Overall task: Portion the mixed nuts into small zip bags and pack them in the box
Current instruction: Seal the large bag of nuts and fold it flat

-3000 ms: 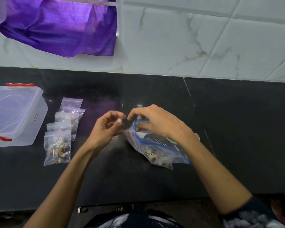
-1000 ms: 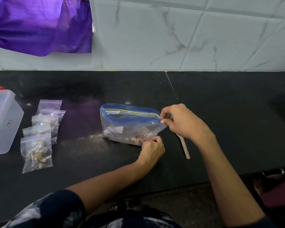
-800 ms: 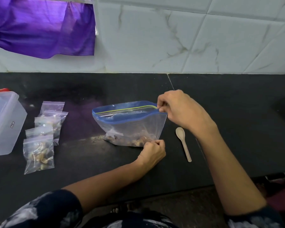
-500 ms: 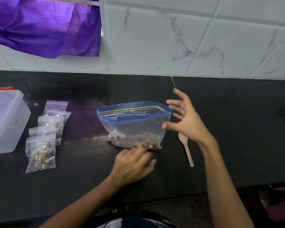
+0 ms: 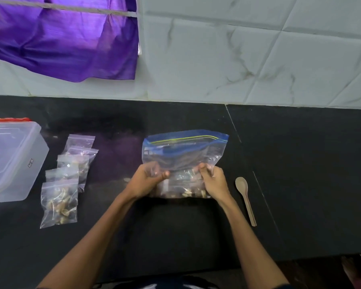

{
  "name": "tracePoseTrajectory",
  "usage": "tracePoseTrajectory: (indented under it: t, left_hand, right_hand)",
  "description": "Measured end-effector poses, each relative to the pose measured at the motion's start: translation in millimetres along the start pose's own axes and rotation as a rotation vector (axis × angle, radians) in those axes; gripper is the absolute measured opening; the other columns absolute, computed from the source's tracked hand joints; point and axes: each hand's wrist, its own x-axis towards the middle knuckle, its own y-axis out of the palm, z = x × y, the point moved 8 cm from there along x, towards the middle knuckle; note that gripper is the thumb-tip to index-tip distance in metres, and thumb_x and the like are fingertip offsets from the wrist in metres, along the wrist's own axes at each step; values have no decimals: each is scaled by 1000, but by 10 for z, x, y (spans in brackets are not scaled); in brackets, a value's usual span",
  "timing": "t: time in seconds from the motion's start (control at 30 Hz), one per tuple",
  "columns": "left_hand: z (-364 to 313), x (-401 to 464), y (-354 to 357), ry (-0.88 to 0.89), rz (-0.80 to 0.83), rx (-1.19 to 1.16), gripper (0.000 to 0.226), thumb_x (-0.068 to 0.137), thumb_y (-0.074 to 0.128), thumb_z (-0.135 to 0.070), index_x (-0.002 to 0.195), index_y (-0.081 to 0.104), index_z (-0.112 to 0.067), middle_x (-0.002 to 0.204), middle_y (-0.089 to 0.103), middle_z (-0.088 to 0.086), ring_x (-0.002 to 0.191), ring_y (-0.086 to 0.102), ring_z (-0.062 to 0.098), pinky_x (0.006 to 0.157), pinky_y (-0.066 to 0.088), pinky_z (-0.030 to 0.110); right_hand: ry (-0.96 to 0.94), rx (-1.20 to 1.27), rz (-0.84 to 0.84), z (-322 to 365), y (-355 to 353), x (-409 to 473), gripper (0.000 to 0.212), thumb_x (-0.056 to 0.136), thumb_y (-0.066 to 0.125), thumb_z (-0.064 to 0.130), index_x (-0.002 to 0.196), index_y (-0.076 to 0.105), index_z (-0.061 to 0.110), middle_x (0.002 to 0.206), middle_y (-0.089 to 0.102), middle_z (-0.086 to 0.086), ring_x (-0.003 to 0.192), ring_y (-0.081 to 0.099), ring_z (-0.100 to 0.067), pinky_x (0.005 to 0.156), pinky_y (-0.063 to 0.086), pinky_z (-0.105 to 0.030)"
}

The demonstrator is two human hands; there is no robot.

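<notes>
Left of the fingers, the box [image 5: 13, 161] and small bags [image 5: 59, 202] wait; both hands, loose half a second ago, now clamp the nut bag [image 5: 183, 155] on the surface, left hand [image 5: 147, 180] and right hand [image 5: 213, 183] pinching its sides, its zip looking sealed, portioning seemingly done.

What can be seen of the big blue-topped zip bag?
The large zip bag is clear plastic with a blue top band and a yellow-green zip line. It stands upright on the black counter, nuts at its bottom. The left hand and right hand grip its lower sides.
</notes>
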Motion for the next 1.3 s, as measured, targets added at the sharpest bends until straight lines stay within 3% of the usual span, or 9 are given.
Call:
tracePoseTrajectory:
  t: [0.07,0.27,0.37,0.43,0.5,0.57,0.7,1.13,1.3]
  left_hand:
    - [68,-3,-54,-41,-125,-3,46,77,74,-33,71,49,5,55,51,11,40,42,11,40,35,20]
    - [187,-156,-211,-229,-311,418,52,96,44,-42,56,42,-10,52,46,1,50,46,17,55,35,30]
    - [61,-317,-417,-364,-516,851,35,96,49,-41,84,56,-8,82,61,6,75,60,30,61,40,33]
    - [-140,-332,-439,-193,-637,991,19,87,63,-17,102,56,-6,99,60,13,86,59,38,61,44,40]
    - [-269,-258,-212,184,-551,1017,29,82,62,-4,111,58,-4,110,63,16,96,59,35,74,48,44]
    - [-182,-137,110,348,-238,1016,41,90,44,-17,128,52,-5,133,56,15,122,51,31,102,40,43]
    - [308,13,219,-41,163,1030,89,75,-14,-56,152,2,-17,160,-4,-1,145,-10,12,113,-10,27]
    - [333,116,-81,-252,111,1222,131,34,-36,-88,142,-25,-15,152,-29,2,144,-21,17,117,-9,39]
    - [315,172,-191,-334,149,1253,141,24,-30,-93,140,-29,-14,158,-22,1,146,-19,17,116,-11,49]
  right_hand:
    - [-14,-27,-67,-68,-33,75,71,88,47,59,86,56,-12,73,62,-34,65,64,-41,57,45,-32]
    - [31,-330,-146,-112,-25,88,48,94,50,44,88,61,-2,68,60,-6,63,56,-16,59,42,-30]
    - [-7,-773,-333,96,-109,-13,29,87,63,36,109,54,20,99,59,2,86,59,-18,69,46,-33]
    - [-170,-905,-458,326,-37,-103,40,83,68,21,120,53,19,110,57,-2,94,58,-20,75,47,-33]
    - [-456,-879,-469,551,192,-180,37,86,62,16,122,56,14,117,60,-4,105,59,-21,83,49,-34]
    - [-564,-835,-160,554,566,-107,39,96,43,22,133,51,12,136,53,-5,130,45,-22,106,38,-38]
    - [-376,-936,394,132,1041,80,52,104,20,31,152,5,19,160,2,2,147,-4,-14,118,-5,-31]
    - [-204,-1059,84,33,936,326,78,82,-8,51,151,-2,14,160,-4,-3,146,-9,-20,117,-7,-36]
    - [-511,-995,331,290,1259,310,60,93,4,32,151,8,17,156,-1,5,145,-6,-14,121,3,-38]
